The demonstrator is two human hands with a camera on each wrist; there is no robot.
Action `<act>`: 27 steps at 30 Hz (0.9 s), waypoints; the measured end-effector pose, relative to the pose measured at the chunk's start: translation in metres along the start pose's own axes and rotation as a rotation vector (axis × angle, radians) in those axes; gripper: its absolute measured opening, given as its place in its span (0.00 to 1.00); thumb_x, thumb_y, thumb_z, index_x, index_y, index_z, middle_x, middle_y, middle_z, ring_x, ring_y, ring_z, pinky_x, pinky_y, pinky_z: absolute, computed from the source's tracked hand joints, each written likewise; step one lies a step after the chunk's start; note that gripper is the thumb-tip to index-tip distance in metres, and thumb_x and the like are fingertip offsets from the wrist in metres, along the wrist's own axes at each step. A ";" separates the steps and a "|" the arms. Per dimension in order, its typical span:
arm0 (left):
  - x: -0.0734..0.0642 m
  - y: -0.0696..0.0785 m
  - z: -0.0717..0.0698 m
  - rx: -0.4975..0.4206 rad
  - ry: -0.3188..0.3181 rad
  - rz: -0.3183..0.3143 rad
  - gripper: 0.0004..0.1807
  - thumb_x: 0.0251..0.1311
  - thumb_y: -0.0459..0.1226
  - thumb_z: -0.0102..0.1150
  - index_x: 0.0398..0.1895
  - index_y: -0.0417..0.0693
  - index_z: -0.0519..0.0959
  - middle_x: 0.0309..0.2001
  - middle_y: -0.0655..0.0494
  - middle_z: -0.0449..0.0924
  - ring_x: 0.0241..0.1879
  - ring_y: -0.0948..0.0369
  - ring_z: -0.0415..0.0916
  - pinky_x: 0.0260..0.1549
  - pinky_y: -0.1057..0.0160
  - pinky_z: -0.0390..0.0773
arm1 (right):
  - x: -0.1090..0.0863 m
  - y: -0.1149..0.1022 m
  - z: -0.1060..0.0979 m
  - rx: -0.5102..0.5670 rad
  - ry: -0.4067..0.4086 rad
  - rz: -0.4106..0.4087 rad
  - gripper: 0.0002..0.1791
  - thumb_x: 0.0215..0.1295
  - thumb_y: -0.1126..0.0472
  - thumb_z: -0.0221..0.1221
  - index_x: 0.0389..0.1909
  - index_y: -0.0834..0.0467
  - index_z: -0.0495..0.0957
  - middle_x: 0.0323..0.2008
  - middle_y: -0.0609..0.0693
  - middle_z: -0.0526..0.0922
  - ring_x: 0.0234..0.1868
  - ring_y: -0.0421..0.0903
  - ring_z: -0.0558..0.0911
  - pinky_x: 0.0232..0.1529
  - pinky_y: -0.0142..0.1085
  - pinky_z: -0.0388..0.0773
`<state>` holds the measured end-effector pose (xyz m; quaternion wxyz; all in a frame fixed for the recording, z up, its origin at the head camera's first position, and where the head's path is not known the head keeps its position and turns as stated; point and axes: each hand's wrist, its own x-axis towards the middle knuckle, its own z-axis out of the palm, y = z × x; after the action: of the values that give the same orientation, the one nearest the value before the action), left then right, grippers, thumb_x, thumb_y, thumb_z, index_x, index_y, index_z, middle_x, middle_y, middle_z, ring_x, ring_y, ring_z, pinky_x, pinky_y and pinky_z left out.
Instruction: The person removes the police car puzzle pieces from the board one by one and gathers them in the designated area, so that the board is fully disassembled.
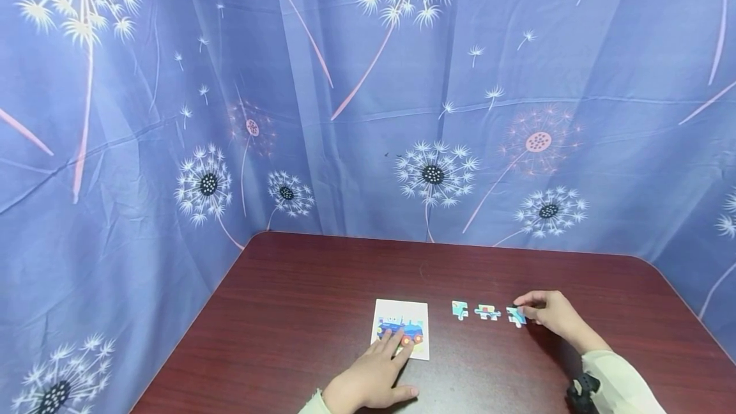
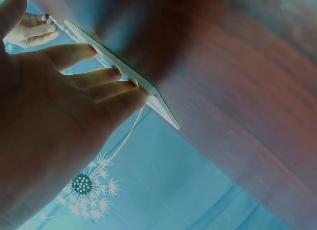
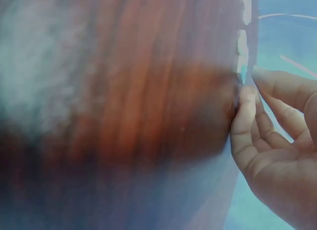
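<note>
On the table lies a white square puzzle board (image 1: 403, 307) with a blue tractor picture. My left hand (image 1: 376, 372) rests its straight fingertips on the board's lower part, covering some of the picture; the left wrist view shows the fingers (image 2: 119, 98) against the thin board from the side. To the right, a row holds a teal puzzle piece (image 1: 459, 309), a red-and-yellow puzzle piece (image 1: 487, 312) and a blue-green puzzle piece (image 1: 515, 317). My right hand (image 1: 549, 313) pinches the right edge of the blue-green piece between thumb and fingers. In the right wrist view, the right hand (image 3: 277, 136) hides most of that piece.
The dark red wooden table (image 1: 299, 292) has rounded far corners. A blue curtain (image 1: 356, 165) printed with dandelions hangs behind it and along the left side. A black strap-like object (image 1: 583, 391) sits at the right wrist.
</note>
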<state>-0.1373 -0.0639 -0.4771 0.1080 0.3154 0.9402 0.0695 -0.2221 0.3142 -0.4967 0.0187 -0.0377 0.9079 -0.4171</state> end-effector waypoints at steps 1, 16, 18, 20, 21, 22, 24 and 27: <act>0.000 0.000 0.000 -0.003 -0.002 -0.001 0.40 0.62 0.62 0.50 0.72 0.51 0.61 0.74 0.45 0.52 0.72 0.47 0.50 0.67 0.54 0.59 | 0.000 -0.001 -0.001 0.008 -0.004 0.000 0.09 0.61 0.69 0.61 0.41 0.67 0.82 0.30 0.54 0.83 0.19 0.42 0.73 0.21 0.34 0.72; -0.001 -0.002 0.001 -0.013 -0.006 -0.007 0.40 0.62 0.62 0.50 0.73 0.51 0.61 0.74 0.46 0.51 0.73 0.48 0.49 0.67 0.53 0.59 | 0.014 -0.035 0.016 0.034 0.012 -0.133 0.11 0.64 0.65 0.61 0.44 0.67 0.82 0.38 0.58 0.85 0.27 0.38 0.75 0.25 0.32 0.72; 0.000 -0.002 0.001 -0.019 -0.012 -0.012 0.40 0.62 0.62 0.50 0.73 0.51 0.60 0.75 0.46 0.50 0.73 0.48 0.49 0.67 0.53 0.58 | 0.017 -0.040 0.021 0.047 0.004 -0.154 0.10 0.64 0.65 0.61 0.43 0.66 0.82 0.39 0.58 0.85 0.27 0.39 0.75 0.26 0.32 0.72; 0.000 -0.002 0.001 -0.023 -0.016 -0.013 0.41 0.63 0.62 0.49 0.73 0.52 0.60 0.75 0.47 0.50 0.73 0.48 0.48 0.67 0.53 0.58 | 0.020 -0.046 0.027 0.066 -0.004 -0.175 0.10 0.63 0.65 0.61 0.43 0.67 0.82 0.39 0.59 0.85 0.28 0.39 0.76 0.26 0.32 0.73; 0.000 -0.002 0.001 -0.026 -0.015 -0.012 0.41 0.63 0.62 0.49 0.73 0.52 0.60 0.75 0.47 0.50 0.73 0.48 0.48 0.67 0.53 0.57 | 0.021 -0.048 0.030 0.076 -0.009 -0.182 0.10 0.63 0.65 0.62 0.42 0.67 0.82 0.39 0.59 0.85 0.28 0.38 0.76 0.26 0.32 0.74; 0.000 -0.002 0.001 -0.030 -0.016 -0.011 0.41 0.63 0.62 0.49 0.73 0.52 0.60 0.75 0.47 0.50 0.73 0.48 0.48 0.67 0.53 0.57 | 0.022 -0.050 0.033 0.086 -0.018 -0.191 0.10 0.63 0.65 0.62 0.43 0.67 0.82 0.39 0.59 0.85 0.28 0.39 0.75 0.26 0.32 0.73; 0.000 -0.002 0.001 -0.032 -0.016 -0.007 0.41 0.63 0.62 0.49 0.73 0.52 0.59 0.75 0.46 0.50 0.73 0.48 0.48 0.67 0.53 0.57 | 0.025 -0.055 0.038 0.104 -0.037 -0.201 0.10 0.64 0.65 0.61 0.43 0.67 0.82 0.39 0.60 0.84 0.27 0.39 0.74 0.25 0.33 0.72; 0.000 -0.003 0.001 -0.026 -0.005 0.004 0.41 0.63 0.62 0.49 0.73 0.51 0.59 0.74 0.45 0.51 0.73 0.48 0.48 0.67 0.53 0.57 | 0.030 -0.062 0.046 0.136 -0.062 -0.180 0.11 0.64 0.65 0.61 0.43 0.67 0.82 0.40 0.60 0.84 0.24 0.41 0.73 0.22 0.32 0.71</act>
<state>-0.1387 -0.0658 -0.4791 0.1145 0.3160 0.9383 0.0812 -0.2453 0.2365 -0.4795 0.0119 -0.1308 0.8695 -0.4762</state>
